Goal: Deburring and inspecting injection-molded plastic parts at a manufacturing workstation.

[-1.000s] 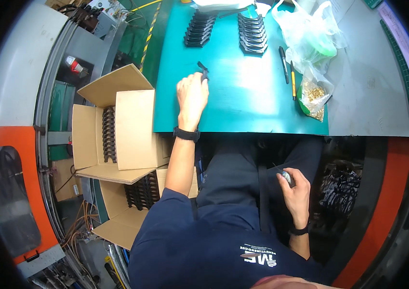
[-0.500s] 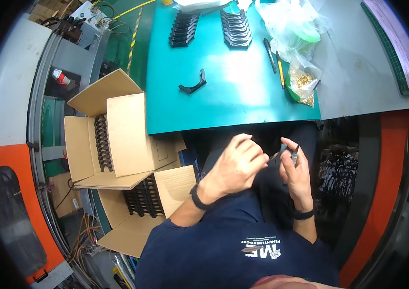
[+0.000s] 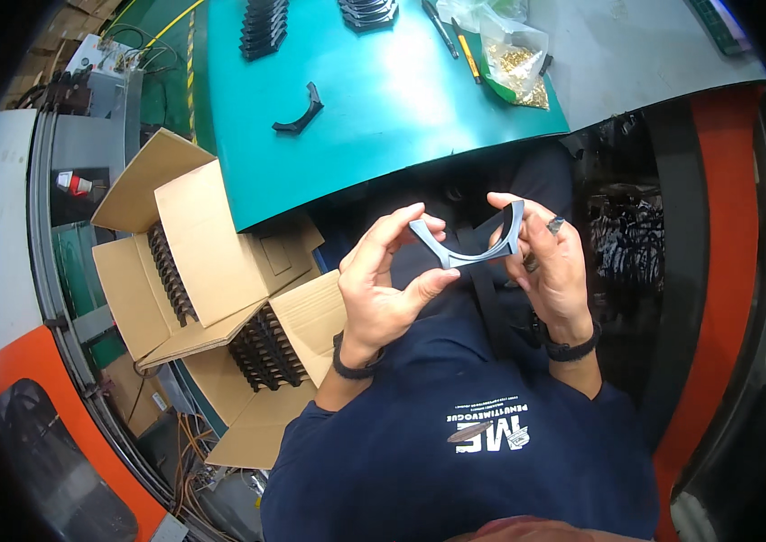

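Two hands hold one curved grey bracket (image 3: 468,246) over the lap: left hand (image 3: 385,287) pinches its left end, right hand (image 3: 552,262) grips its right end. One matching bracket (image 3: 300,110) lies on the green worktop (image 3: 383,117) at 11 o'clock; cardboard boxes (image 3: 211,280) at 9 o'clock hold many more.

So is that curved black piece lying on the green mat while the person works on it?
No, the left hand and right hand hold the curved black piece up over the lap, clear of the green mat.
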`<state>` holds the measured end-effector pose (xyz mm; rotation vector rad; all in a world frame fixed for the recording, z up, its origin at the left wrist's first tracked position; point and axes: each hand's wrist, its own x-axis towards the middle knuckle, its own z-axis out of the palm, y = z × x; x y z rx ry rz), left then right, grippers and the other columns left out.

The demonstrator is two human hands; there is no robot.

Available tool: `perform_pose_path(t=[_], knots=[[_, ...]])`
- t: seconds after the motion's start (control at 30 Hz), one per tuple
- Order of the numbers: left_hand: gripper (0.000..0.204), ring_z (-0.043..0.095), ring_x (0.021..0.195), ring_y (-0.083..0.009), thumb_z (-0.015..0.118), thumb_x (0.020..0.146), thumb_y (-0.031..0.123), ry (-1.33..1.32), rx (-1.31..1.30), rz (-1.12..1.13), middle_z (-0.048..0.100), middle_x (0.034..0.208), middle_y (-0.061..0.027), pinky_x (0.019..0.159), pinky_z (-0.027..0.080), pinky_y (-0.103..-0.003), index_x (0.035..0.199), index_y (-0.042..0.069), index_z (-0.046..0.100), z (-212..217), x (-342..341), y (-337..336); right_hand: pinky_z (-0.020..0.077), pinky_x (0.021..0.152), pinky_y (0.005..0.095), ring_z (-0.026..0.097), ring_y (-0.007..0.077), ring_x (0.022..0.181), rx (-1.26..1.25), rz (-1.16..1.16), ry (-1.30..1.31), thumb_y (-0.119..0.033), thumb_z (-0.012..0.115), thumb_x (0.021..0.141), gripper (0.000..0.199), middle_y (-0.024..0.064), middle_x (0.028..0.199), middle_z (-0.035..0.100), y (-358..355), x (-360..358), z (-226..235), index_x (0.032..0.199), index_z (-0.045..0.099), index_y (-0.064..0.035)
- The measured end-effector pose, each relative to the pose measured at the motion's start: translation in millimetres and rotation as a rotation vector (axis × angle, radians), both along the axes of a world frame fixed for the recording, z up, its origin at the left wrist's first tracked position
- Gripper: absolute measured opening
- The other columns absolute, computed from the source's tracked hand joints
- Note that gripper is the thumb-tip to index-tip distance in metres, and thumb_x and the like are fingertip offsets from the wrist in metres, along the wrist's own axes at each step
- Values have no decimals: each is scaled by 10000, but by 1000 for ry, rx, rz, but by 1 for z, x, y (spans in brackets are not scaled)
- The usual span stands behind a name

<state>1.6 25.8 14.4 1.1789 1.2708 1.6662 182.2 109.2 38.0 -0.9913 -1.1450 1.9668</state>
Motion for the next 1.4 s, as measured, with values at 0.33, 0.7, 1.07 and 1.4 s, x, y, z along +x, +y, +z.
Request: perform_pose_path(t=[0.33, 0.7, 1.07, 1.4], knots=[[429, 655, 919, -226, 733, 804, 2, 97, 55, 57, 658, 1068, -178, 828, 520, -306, 1206, -49, 594, -3, -1, -1, 347, 475, 171, 438, 33, 465, 51, 9, 83, -366, 435, 1030, 523, 159, 850, 688, -6, 8, -3, 1270, 526, 90], [382, 634, 1012, -258, 627, 900, 42, -78, -3, 18, 640, 1099, -206, 916, 497, -364, 1249, -86, 537, 0, -1, -4, 322, 440, 171, 433, 21, 483, 66, -15, 59, -166, 635, 946, 270, 81, 787, 680, -6, 3, 1, 1132, 598, 25], [378, 643, 1042, -234, 647, 897, 0, -34, -62, 109, 652, 1140, -213, 928, 497, -330, 1247, -70, 525, -6, 15, -1, 349, 455, 166, 436, 11, 496, 52, 101, 179, -231, 606, 963, 376, 114, 882, 707, -7, 10, -17, 1226, 580, 36], [470, 648, 1054, -286, 675, 893, 72, -182, 13, 73, 648, 1132, -233, 906, 536, -363, 1296, -55, 470, -7, 16, 6, 383, 564, 165, 471, 0, 590, 49, 63, -83, 11, 752, 802, 379, 16, 843, 651, -28, -10, -12, 1160, 630, 34]])
